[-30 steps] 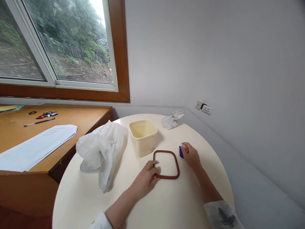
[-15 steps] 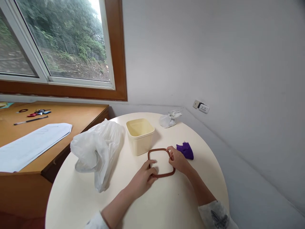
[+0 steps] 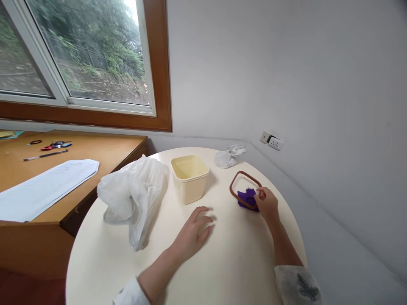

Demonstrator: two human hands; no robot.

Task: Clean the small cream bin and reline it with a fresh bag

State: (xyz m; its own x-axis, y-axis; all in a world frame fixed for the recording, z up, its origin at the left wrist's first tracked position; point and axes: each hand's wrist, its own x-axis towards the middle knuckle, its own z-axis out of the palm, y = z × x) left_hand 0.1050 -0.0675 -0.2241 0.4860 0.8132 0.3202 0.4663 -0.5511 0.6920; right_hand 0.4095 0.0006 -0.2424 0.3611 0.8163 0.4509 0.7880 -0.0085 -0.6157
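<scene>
My right hand is closed on the near right side of a brown, rounded-square frame, tilted above the table's right part. Through and behind its opening shows a crumpled purple cloth; I cannot tell whether the frame touches it. My left hand is open over the middle of the table, fingers apart and curved, holding nothing. A cream square plastic bin, its top open, stands just beyond my left hand.
A large crumpled white plastic bag lies on the round table at left. A small clear bag is at the back. On the wooden desk are papers, a pen and keys.
My left hand has let go of the brown frame. My right hand has carried it to the right, over the purple cloth, and tilted it.
</scene>
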